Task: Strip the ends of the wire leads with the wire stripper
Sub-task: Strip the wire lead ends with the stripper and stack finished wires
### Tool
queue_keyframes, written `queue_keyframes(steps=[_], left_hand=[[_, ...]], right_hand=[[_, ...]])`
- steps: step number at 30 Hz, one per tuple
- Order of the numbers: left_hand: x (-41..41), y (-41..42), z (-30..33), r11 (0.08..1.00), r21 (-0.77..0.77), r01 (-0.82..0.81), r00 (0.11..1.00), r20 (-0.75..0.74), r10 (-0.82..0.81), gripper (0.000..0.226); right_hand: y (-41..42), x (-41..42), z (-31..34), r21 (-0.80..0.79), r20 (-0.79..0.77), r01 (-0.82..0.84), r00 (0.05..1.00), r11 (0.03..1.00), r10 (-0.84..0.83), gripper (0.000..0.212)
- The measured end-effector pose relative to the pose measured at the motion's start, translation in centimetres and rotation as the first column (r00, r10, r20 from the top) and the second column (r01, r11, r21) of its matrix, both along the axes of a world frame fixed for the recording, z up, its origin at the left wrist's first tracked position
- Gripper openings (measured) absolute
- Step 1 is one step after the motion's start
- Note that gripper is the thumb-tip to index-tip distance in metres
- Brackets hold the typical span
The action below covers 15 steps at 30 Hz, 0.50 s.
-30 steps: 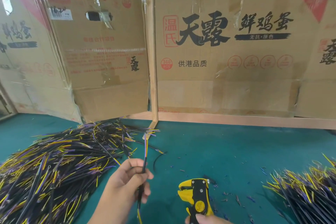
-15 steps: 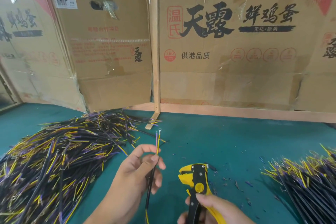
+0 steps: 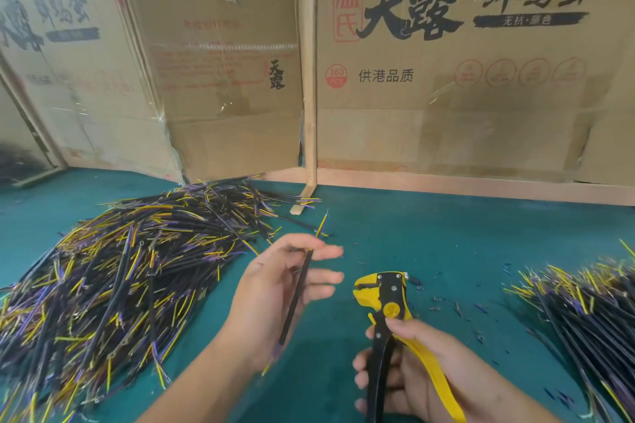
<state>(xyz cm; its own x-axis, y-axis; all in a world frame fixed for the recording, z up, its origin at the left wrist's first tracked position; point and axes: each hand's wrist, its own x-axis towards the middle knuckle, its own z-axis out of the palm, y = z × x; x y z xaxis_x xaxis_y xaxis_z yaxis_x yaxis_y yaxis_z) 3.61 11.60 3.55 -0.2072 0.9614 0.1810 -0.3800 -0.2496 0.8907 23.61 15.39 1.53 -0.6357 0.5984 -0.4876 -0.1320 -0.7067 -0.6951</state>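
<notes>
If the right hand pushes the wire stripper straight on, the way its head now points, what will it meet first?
Probably nothing soon. The right hand aims the wire stripper up-table, over bare green mat, toward the cardboard box. The wire stays off to the left, though depth is unclear.

Green tabletop (image 3: 446, 244): big wire lead pile (image 3: 113, 278) left, smaller pile (image 3: 591, 312) right, insulation scraps (image 3: 457, 307) between; cardboard boxes (image 3: 446, 96) along back.

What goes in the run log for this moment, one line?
left hand: holds wire lead, fingers loose | right hand: grips wire stripper | lead not in stripper head | piles: left pile, right pile
</notes>
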Motion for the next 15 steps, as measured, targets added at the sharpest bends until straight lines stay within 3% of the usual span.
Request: queue_keyframes(steps=[2,4,7,11,15], left_hand=[[-0.14,-0.01,0.19,0.997,0.020,0.074,0.993,0.086,-0.076,0.046],[0.03,0.11,0.22,0.994,0.043,0.101,0.994,0.043,-0.103,0.031],[0.38,0.17,-0.09,0.999,0.035,0.000,0.992,-0.125,0.004,0.021],[0.28,0.01,-0.26,0.980,0.045,-0.194,0.835,-0.517,0.189,0.034],[0.23,-0.29,-0.12,0.989,0.061,-0.137,0.809,-0.568,0.148,0.041]], right_hand=[[0.07,0.10,0.16,-0.015,0.000,-0.010,1.000,1.000,0.010,0.033],[-0.06,0.16,0.37,0.000,0.006,-0.005,1.000,1.000,0.005,0.034],[-0.10,0.04,0.53,0.008,0.021,-0.008,1.000,1.000,0.008,0.036],[-0.13,-0.07,0.54,-0.016,0.019,0.001,1.000,1.000,-0.001,0.034],[-0.17,0.23,0.48,-0.010,0.005,-0.024,1.000,1.000,0.024,0.035]])
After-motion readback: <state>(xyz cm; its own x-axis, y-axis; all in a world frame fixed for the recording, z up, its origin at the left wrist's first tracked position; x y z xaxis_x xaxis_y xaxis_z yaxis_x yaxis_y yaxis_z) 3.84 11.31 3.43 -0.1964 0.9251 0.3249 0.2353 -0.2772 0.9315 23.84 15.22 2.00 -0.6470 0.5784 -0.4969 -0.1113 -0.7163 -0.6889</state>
